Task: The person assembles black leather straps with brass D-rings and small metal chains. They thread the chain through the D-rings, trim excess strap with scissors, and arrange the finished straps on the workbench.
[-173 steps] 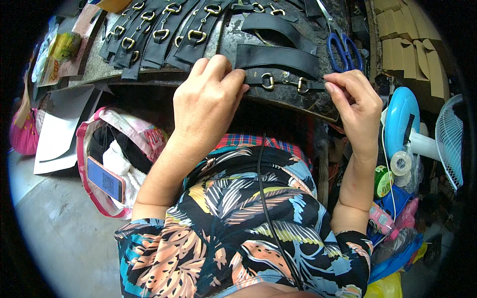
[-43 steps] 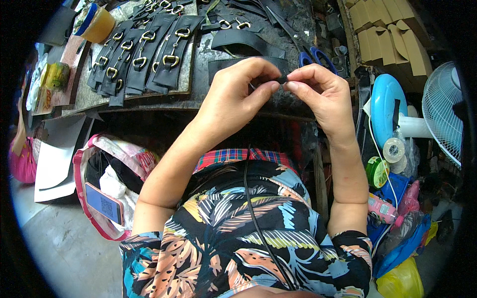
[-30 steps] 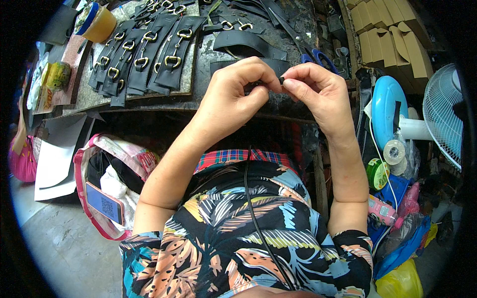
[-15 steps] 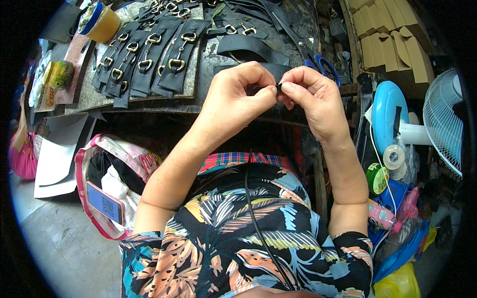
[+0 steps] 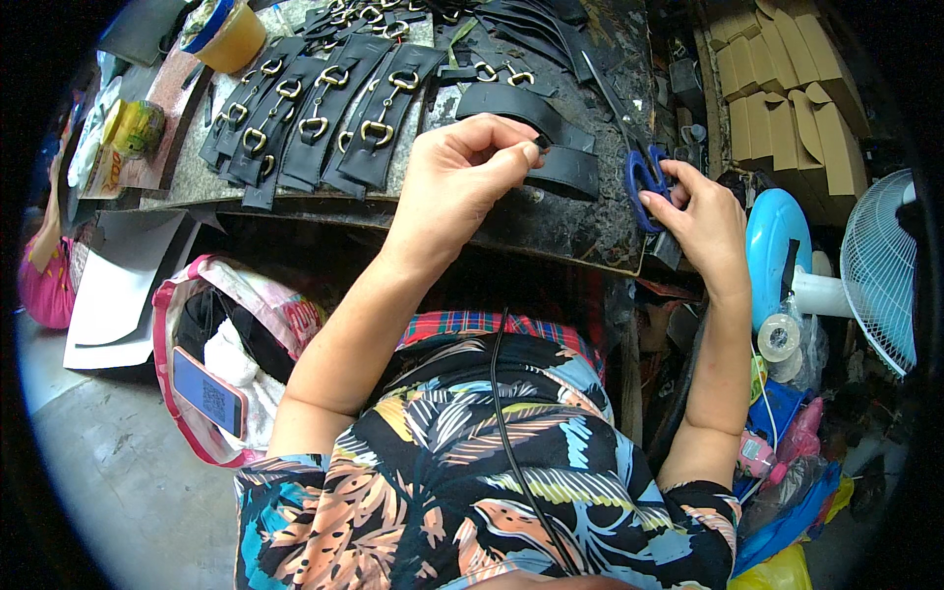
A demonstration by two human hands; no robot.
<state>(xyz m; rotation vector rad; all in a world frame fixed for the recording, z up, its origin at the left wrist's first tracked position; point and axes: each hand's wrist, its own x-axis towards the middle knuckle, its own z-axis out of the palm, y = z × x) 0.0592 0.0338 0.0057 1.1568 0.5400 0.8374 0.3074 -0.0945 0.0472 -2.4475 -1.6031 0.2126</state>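
Observation:
My left hand (image 5: 454, 187) is raised over the table's front edge, thumb and forefinger closed on a small black piece (image 5: 542, 142) whose kind I cannot make out. To the right, my right hand (image 5: 712, 218) grips the blue handles of a pair of scissors (image 5: 636, 179) between thumb and fingers. The scissors lie on the table with their blades pointing away from me. Just beyond my left hand are wide, plain black straps (image 5: 570, 171). Several black straps with gold-coloured horsebit links (image 5: 324, 110) lie side by side at the left.
A dark worktable (image 5: 551, 231) runs across in front of me. A tub with a blue rim (image 5: 228, 39) stands at the far left. On the right are a white fan (image 5: 880, 265) and brown cardboard boxes (image 5: 787, 138). A pink-edged bag (image 5: 177, 393) holding a phone (image 5: 208, 393) sits lower left.
My right hand has left the small black piece beside my left hand and moved right, onto the scissors' handles. My left hand still pinches the piece.

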